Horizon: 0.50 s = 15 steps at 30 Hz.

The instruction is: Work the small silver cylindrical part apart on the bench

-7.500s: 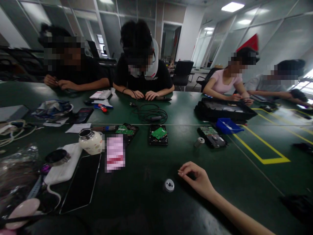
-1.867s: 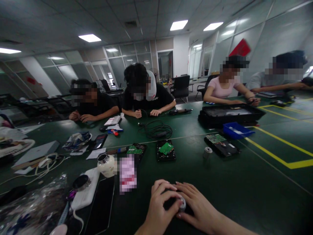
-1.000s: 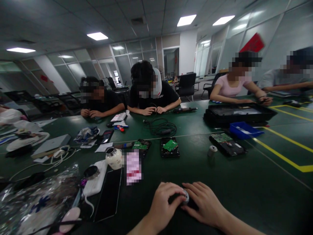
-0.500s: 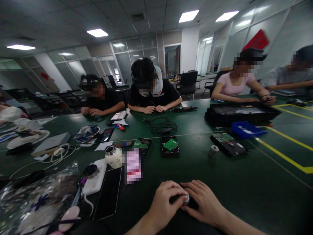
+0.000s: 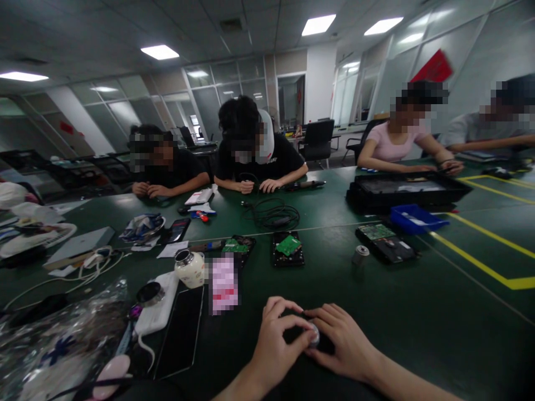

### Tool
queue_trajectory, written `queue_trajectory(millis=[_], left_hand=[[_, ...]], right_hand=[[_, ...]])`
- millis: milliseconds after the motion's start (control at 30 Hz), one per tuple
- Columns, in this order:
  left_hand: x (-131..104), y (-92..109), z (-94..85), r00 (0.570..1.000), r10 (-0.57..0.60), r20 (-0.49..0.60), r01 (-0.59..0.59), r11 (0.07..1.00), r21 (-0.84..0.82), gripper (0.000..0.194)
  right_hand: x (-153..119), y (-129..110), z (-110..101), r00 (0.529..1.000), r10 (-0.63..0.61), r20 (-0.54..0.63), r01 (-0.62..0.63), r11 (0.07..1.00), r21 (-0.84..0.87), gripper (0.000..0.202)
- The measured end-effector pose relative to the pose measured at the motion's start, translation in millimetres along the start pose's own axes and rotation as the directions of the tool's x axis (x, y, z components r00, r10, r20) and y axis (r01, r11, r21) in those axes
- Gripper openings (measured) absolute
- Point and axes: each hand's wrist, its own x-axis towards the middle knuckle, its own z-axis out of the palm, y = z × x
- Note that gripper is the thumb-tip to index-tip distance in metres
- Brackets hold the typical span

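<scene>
My left hand (image 5: 273,341) pinches the top of the metal cylinder (image 5: 315,337), at its three o'clock; my right hand (image 5: 345,346) grips the side, the cylinder at its nine. Neither is nearer. My fingers hide its body, so I can't tell its long axis. A second cylinder (image 5: 360,255) stands upright, well apart, toward one o'clock.

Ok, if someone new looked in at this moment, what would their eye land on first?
Likely the left hand at front centre, its thumb and finger pinching a small silver cylinder, with the right hand curled close around its other side. Next, the bright blue tray beyond them to the right, beside the yellow tape, and the green board lying askew on a black drive mid-table.
</scene>
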Motion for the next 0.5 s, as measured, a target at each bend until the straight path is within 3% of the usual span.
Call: queue_trajectory(millis=[133, 233, 333, 500], left_hand=[[0.7, 4.0, -3.8, 0.999, 0.054, -0.004, -0.054, 0.998, -0.036, 0.002], [6.2, -1.8, -11.5, 0.995, 0.074, -0.073, -0.073, 0.997, 0.017, 0.003], [13.2, -19.9, -15.6, 0.99, 0.017, -0.137, 0.0, 0.992, 0.124, 0.005], [15.5, -52.8, -8.3, 0.992, -0.112, -0.063, 0.125, 0.956, 0.265, 0.007]], right_hand=[[1.1, -1.6, -1.0, 1.0, -0.002, 0.003, 0.002, 1.0, -0.005, 0.029], [1.1, -1.3, -0.7, 1.0, -0.004, 0.003, 0.004, 1.0, -0.008, 0.032], [0.9, -0.1, -0.2, 1.0, 0.001, -0.004, -0.001, 1.0, -0.013, 0.034], [1.2, 0.6, -0.1, 1.0, 0.012, -0.005, -0.012, 1.0, -0.006, 0.035]])
